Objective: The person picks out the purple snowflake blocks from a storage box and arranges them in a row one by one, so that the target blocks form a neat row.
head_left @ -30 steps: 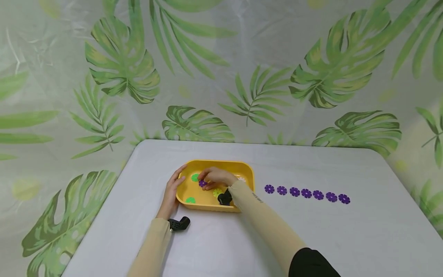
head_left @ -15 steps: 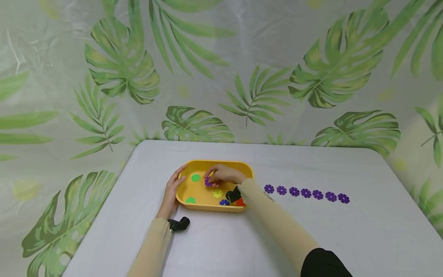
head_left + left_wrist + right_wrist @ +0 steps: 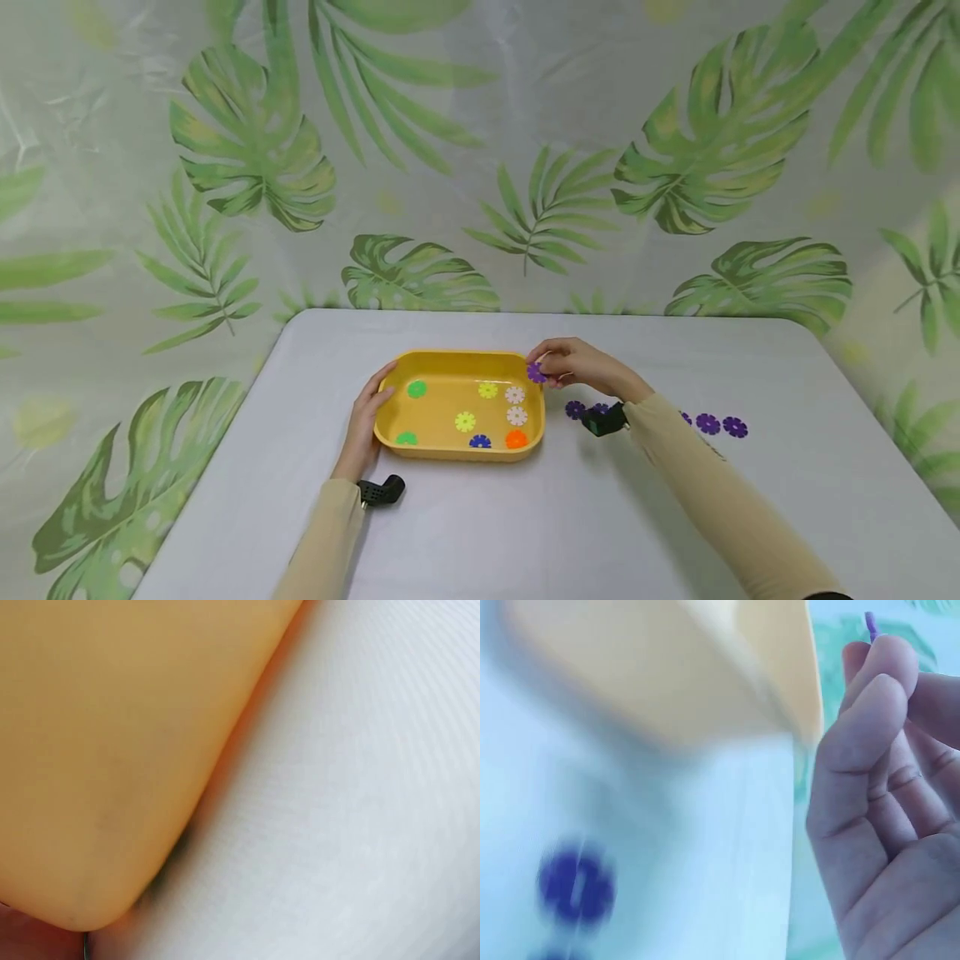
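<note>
A yellow tray (image 3: 457, 454) stands on the table, its side close up in the left wrist view. My left hand (image 3: 365, 421) grips its left end, thumb over the rim. Just beyond the tray's right end, my right hand (image 3: 581, 367) pinches a purple snowflake-shaped disc (image 3: 536, 372) between thumb and fingers. Only a thin edge of that purple disc (image 3: 871, 627) shows above the fingertips in the right wrist view. Inside the tray lie several such discs, among them a green disc (image 3: 416, 389), a yellow disc (image 3: 465, 422), a blue disc (image 3: 480, 442) and an orange disc (image 3: 516, 439).
To the right of the tray runs a row of purple discs, from the near-tray disc (image 3: 575, 410) to the far-right disc (image 3: 735, 427). My right wrist and its camera hide the middle ones. Behind the white table (image 3: 480, 533) hangs a leaf-patterned curtain (image 3: 555, 100).
My right hand has lifted the purple disc out of the tray and carried it right, past the tray's right end. The left hand stays on the tray. The head view has shifted slightly.
</note>
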A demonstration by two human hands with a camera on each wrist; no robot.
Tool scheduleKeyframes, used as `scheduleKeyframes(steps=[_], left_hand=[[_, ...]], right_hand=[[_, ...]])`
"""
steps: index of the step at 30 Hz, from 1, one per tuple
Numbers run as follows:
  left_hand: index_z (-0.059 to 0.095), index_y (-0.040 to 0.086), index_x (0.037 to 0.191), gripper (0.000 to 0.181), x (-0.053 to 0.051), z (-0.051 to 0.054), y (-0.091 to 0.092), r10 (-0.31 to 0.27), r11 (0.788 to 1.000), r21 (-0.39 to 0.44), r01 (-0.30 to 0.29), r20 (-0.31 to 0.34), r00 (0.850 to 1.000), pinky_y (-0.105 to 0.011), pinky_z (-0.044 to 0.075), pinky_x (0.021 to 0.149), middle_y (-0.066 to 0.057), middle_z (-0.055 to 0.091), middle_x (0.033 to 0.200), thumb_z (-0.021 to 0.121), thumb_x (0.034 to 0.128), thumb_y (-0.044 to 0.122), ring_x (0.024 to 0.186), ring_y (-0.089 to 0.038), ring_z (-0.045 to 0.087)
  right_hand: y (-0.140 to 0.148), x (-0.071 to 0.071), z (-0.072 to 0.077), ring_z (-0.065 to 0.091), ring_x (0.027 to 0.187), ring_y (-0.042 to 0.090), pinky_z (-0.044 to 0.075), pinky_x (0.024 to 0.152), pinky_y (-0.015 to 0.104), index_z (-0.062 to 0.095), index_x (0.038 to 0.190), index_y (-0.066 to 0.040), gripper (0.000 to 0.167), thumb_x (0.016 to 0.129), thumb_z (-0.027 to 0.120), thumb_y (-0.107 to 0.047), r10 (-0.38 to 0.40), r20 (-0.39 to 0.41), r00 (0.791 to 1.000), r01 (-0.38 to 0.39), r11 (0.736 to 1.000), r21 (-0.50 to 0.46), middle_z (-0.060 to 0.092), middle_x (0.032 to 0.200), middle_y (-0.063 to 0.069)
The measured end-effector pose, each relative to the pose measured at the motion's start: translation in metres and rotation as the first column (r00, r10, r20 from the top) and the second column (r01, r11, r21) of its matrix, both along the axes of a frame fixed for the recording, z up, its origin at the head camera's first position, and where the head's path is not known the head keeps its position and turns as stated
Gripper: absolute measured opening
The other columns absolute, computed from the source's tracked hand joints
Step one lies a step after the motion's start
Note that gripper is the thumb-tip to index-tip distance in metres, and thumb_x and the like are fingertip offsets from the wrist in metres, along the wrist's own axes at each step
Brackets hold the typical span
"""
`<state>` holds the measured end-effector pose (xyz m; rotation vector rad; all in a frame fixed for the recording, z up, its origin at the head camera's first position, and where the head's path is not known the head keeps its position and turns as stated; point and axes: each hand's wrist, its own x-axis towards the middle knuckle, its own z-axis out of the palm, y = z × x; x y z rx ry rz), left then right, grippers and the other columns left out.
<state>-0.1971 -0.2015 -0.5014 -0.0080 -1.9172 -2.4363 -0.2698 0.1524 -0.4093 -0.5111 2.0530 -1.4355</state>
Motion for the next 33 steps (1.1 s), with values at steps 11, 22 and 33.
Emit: scheduleKeyframes(steps=[11,22,33], left_hand=[[0.045,0.013,0.143,0.042,0.002,0.000,-0.004,0.012,1.000,-0.002,-0.012,0.017,1.000,-0.034,0.023,0.113,0.004,0.034,0.150,0.043,0.1013,0.011,0.137,-0.011,0.026],[0.043,0.013,0.144,0.043,0.004,-0.001,-0.008,0.004,1.000,-0.010,-0.003,0.014,1.000,-0.036,0.025,0.112,0.004,0.032,0.151,0.043,0.1015,0.012,0.137,-0.012,0.027],[0.041,0.011,0.145,0.043,0.005,0.001,-0.009,0.005,1.000,-0.011,-0.005,0.008,1.000,-0.037,0.022,0.113,0.001,0.030,0.152,0.041,0.1022,0.010,0.138,-0.014,0.025]], right_hand=[[0.153,0.031,-0.023,0.056,0.077,0.021,0.053,0.076,0.033,0.043,0.130,0.011,0.039,0.102,0.045,-0.016,-0.273,-0.050,0.961,0.271,0.962,-0.038,0.054,0.091,0.009],[0.265,0.075,-0.052,0.058,0.074,0.015,0.054,0.069,0.025,0.063,0.112,-0.015,0.021,0.102,0.045,-0.011,-0.477,-0.085,0.875,0.473,0.879,-0.061,0.061,0.094,-0.006],[0.269,0.083,-0.064,0.061,0.070,0.013,0.055,0.063,0.027,0.043,0.124,0.022,0.037,0.098,0.040,-0.005,-0.461,-0.272,0.844,0.530,0.795,0.296,0.063,0.094,0.014]])
